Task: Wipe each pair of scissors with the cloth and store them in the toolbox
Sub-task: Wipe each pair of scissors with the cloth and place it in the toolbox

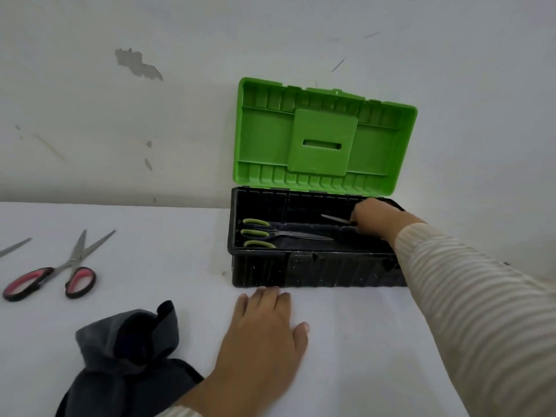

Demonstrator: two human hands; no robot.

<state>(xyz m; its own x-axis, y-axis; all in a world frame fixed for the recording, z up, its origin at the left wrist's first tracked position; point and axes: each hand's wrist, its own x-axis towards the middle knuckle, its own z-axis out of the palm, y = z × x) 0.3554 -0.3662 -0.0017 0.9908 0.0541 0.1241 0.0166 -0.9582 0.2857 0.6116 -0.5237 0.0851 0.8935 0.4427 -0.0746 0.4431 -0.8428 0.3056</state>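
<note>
A scuffed white wall (pixel 210 100) runs behind a white table (pixel 346 341). Against the wall, right of centre, stands the toolbox (pixel 316 272), a black tub with its green lid (pixel 264 136) swung up and leaning back.

A striped sleeve (pixel 481 311) comes in from the right and reaches over the tub's right end. Near the front edge on the left lies the cloth (pixel 120 365), dark grey and bunched in a heap, with nobody touching it.

The left hand (pixel 264 335) rests palm down on the table, just right of the cloth. Its fingers are straight and close together, and their tips come right up to the toolbox's front wall; I can't tell if they touch it. The right hand (pixel 376 218) is down inside the tub at its right end, fingers curled round a pair of scissors.

The red scissors (pixel 76 257) lie on the table well to the left, blades spread and pointing at the wall. The green scissors (pixel 285 234) lie on the tub's floor, handles to the left and blades shut, pointing right; three green loops show there.

Of the gripped scissors only the blade (pixel 335 219) shows, poking left out of the fist. A bare blade tip (pixel 15 246) pokes in at the far left edge.
</note>
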